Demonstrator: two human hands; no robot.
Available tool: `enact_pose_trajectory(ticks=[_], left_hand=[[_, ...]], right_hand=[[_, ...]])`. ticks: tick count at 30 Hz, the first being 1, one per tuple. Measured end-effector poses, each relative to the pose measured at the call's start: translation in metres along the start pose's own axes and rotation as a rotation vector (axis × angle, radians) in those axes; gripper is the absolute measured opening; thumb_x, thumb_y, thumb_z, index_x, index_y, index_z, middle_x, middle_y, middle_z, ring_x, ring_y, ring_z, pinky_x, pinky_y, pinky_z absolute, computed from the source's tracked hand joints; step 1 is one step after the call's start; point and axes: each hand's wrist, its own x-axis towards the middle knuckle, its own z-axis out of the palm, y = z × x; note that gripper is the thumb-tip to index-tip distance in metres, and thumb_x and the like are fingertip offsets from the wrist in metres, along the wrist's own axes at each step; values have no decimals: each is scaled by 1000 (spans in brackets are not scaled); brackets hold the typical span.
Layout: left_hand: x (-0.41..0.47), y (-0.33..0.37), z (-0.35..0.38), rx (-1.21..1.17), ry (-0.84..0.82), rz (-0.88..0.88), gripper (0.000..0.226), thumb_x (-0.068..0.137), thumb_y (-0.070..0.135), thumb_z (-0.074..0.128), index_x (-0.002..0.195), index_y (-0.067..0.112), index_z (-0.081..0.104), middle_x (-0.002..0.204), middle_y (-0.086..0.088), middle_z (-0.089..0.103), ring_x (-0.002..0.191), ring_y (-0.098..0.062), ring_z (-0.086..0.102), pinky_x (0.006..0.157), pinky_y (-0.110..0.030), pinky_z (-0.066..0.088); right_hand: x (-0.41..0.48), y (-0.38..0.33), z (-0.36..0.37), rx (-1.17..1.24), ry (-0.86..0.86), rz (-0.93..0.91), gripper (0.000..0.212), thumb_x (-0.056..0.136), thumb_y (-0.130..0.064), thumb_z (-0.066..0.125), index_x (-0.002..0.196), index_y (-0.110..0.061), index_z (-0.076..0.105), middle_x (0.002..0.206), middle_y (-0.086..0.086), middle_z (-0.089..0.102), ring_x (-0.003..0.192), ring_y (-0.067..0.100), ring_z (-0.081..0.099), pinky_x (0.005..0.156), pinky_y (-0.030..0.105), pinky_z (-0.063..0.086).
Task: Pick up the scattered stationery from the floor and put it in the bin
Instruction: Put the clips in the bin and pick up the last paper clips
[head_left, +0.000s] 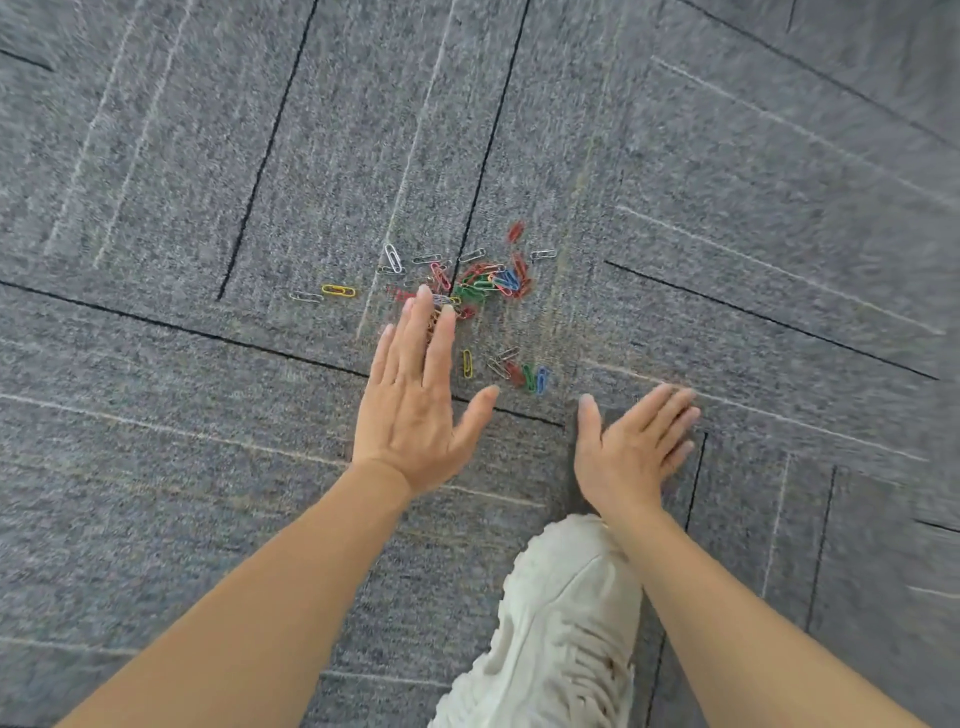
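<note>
Several coloured paper clips (488, 280) lie scattered on the grey carpet, most in a heap of red, green and blue ones. A smaller group of paper clips (519, 371) lies nearer, and a yellow clip (338, 290) sits apart to the left. My left hand (415, 400) is stretched out flat with straight fingers, its fingertips over the near edge of the heap. My right hand (628, 447) is flat and empty too, just right of and nearer than the small group. No bin is in view.
Grey carpet tiles (208, 182) with dark seams cover the whole floor. My knee in a white, frayed trouser leg (561, 623) is at the bottom centre, below my right hand.
</note>
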Motion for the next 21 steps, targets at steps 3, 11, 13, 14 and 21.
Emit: enact_pose_trajectory(ticks=[3,11,13,14,21], left_hand=[[-16,-2,-10,-35,80,-126,83,96,60,26,158,8,7,166,-14,-3,154,-26,-7,124,-45,-1],[-48,-21,-1,232,-83,-389,92,94,67,15,155,7,-15,161,-21,-24,149,-31,-26,122,-51,-7],[-45,-21,-2,253,-100,-383,92,93,70,10,155,6,-14,161,-22,-22,149,-33,-24,122,-51,-8],[-45,-22,-2,263,-111,-372,93,93,70,10,155,5,-14,161,-23,-21,149,-33,-24,122,-51,-9],[-39,-20,-18,169,-261,-372,92,94,68,14,151,6,-25,155,-21,-36,141,-31,-40,117,-47,-24]], right_hand=[[-1,-36,3,6,-39,-35,101,95,-67,31,153,2,-15,161,24,-22,148,35,-24,120,52,-12],[-45,-116,15,151,-260,-632,88,101,-54,32,154,-6,-19,161,12,-28,147,21,-29,121,38,-16],[-37,-98,0,240,-220,-621,81,103,-49,32,157,-8,-11,164,8,-19,150,17,-21,123,35,-9],[-30,-83,-8,249,-179,-602,77,103,-48,32,158,-9,-7,165,7,-15,151,16,-17,124,35,-6],[-19,45,-27,121,-157,-45,92,98,-63,28,154,-10,-21,161,8,-29,149,21,-25,123,43,-9]])
